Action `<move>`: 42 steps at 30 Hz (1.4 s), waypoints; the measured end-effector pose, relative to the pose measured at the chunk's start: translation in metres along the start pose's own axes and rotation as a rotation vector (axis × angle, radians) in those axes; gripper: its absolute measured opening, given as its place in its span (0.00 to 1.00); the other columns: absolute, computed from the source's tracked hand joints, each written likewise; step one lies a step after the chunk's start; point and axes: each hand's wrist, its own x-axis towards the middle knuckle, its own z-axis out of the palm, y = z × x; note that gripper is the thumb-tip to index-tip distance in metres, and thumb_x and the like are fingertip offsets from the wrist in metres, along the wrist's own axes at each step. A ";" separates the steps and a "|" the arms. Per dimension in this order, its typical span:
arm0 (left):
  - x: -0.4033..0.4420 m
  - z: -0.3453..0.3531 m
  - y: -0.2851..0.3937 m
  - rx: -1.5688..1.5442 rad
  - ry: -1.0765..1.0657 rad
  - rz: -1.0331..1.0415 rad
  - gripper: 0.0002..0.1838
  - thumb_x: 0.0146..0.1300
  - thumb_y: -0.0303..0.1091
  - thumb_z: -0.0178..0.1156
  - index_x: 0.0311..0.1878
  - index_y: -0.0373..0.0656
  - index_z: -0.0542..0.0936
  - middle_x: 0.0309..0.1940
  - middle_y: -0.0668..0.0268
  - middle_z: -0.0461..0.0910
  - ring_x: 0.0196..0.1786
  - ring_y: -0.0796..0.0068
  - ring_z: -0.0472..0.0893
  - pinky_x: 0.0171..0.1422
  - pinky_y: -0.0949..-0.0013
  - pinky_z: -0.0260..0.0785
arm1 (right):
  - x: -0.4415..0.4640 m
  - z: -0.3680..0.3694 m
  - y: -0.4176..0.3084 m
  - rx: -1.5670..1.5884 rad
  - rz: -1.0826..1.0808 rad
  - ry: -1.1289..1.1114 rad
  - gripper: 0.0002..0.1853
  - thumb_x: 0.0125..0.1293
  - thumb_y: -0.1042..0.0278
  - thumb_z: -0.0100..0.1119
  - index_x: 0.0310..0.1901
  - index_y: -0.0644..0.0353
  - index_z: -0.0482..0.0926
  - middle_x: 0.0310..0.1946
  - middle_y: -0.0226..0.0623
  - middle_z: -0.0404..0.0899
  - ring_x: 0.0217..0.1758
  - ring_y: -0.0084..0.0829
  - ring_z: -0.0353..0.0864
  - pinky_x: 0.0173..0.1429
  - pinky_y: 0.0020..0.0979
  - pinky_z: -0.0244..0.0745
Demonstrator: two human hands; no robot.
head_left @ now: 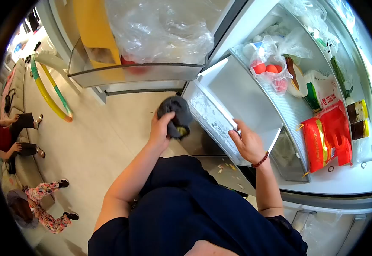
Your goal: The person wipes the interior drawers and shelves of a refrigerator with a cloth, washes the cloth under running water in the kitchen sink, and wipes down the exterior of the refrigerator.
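My left hand (pixel 164 126) is wrapped round a dark grey cloth (pixel 175 112), bunched up, with a small yellowish patch low on it. My right hand (pixel 246 141) grips the front edge of a pulled-out white fridge drawer (pixel 216 121), the thumb on one side and the fingers on the other. The drawer's inside shows a bare grey-white floor. Beyond the drawer, on the fridge shelf (pixel 275 102), lie a plastic bag with red round items (pixel 267 68) and a red package (pixel 324 141).
An open fridge door bin (pixel 139 76) holds clear plastic bags and something yellow. Two jars (pixel 357 119) stand in the fridge at the right. At the left, two people sit on a sofa (pixel 21 98), near a yellow-green hoop (pixel 45 91).
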 end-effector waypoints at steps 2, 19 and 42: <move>0.020 0.018 -0.001 0.121 0.053 0.214 0.23 0.58 0.28 0.60 0.58 0.38 0.70 0.49 0.59 0.76 0.50 0.66 0.78 0.56 0.65 0.71 | 0.002 0.006 0.002 -0.032 -0.016 -0.023 0.15 0.71 0.57 0.50 0.48 0.60 0.70 0.26 0.46 0.79 0.32 0.53 0.78 0.36 0.46 0.70; 0.071 0.040 -0.064 0.584 0.243 0.747 0.21 0.48 0.22 0.61 0.49 0.37 0.73 0.41 0.59 0.74 0.48 0.63 0.76 0.57 0.65 0.66 | 0.028 0.010 0.019 0.113 -0.074 -0.128 0.13 0.71 0.65 0.52 0.35 0.66 0.65 0.24 0.43 0.75 0.28 0.34 0.78 0.34 0.33 0.71; 0.037 0.031 -0.128 0.656 0.289 0.458 0.24 0.47 0.26 0.65 0.51 0.40 0.72 0.46 0.52 0.72 0.52 0.47 0.75 0.54 0.55 0.70 | 0.031 0.012 0.018 0.193 -0.044 -0.148 0.10 0.72 0.70 0.49 0.34 0.66 0.64 0.24 0.38 0.71 0.28 0.25 0.75 0.35 0.28 0.70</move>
